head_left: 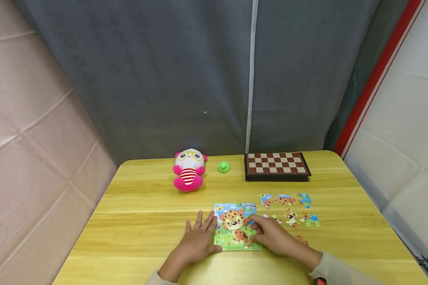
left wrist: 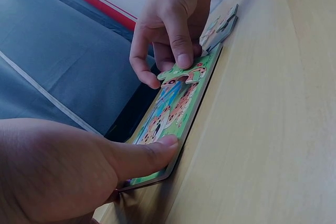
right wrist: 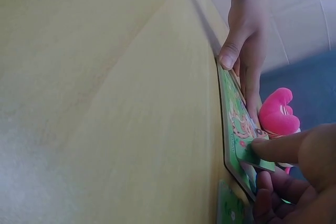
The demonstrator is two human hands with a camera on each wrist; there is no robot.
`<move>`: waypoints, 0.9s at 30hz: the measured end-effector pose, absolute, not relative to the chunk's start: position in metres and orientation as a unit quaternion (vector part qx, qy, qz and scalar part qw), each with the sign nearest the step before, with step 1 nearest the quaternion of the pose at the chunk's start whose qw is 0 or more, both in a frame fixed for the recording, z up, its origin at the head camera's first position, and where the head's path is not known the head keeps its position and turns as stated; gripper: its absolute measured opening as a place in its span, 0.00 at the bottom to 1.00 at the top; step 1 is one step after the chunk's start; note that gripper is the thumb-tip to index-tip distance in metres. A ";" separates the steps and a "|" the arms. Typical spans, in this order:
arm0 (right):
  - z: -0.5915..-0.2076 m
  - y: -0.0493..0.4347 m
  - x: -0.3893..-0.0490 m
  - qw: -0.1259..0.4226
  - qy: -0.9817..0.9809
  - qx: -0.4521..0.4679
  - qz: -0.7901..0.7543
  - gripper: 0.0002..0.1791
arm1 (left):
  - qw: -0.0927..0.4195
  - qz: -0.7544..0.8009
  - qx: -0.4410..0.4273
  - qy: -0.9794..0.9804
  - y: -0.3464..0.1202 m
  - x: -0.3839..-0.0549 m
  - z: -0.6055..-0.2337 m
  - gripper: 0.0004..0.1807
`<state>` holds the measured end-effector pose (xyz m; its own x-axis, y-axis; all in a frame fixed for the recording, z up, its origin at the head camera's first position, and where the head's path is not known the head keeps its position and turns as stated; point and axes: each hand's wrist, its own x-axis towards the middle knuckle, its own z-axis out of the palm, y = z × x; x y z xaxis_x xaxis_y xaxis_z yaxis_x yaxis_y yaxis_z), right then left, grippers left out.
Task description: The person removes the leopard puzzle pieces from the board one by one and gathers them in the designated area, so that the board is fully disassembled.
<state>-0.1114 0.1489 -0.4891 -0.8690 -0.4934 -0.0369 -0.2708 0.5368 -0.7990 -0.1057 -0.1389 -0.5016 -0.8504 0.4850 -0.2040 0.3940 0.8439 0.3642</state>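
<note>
A jigsaw puzzle board (head_left: 232,249) with a cartoon leopard picture lies flat on the wooden table, between both hands. My left hand (head_left: 197,240) rests at its left side with fingers spread, the thumb touching the lower left corner. At the board's right side, my right hand (head_left: 272,234) pinches a jigsaw piece (left wrist: 182,75) between thumb and fingers. This mostly green piece is tilted, its edge raised over the board, as the left wrist view shows. Beneath it, part of the recess appears dark. To the right lie several loose jigsaw pieces (head_left: 291,218), some partly hidden behind the right hand.
A pink and white plush panda (head_left: 189,171) lies toward the back of the table. Beside it sits a small green toy duck (head_left: 224,167). A checkered chessboard box (head_left: 276,164) stands at the back right. Grey curtain (head_left: 182,79) hangs behind the table.
</note>
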 end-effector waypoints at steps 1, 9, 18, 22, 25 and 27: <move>-0.489 0.149 -0.111 0.128 0.867 -0.219 -0.428 0.18 | 0.145 0.156 0.231 0.949 -0.139 -0.106 -0.501 0.53; -0.490 0.152 -0.113 0.134 0.859 -0.202 -0.450 0.14 | 0.144 0.151 0.232 0.950 -0.139 -0.106 -0.501 0.53; -0.487 0.161 -0.114 0.143 0.853 -0.200 -0.460 0.12 | 0.146 0.154 0.230 0.950 -0.138 -0.106 -0.501 0.53; -0.484 0.168 -0.112 0.140 0.846 -0.202 -0.472 0.13 | 0.153 0.155 0.227 0.949 -0.138 -0.106 -0.500 0.53; -0.482 0.174 -0.110 0.134 0.842 -0.203 -0.482 0.12 | 0.153 0.153 0.227 0.949 -0.137 -0.106 -0.499 0.53; -0.482 0.178 -0.109 0.132 0.842 -0.202 -0.483 0.12 | 0.154 0.151 0.226 0.950 -0.138 -0.106 -0.500 0.53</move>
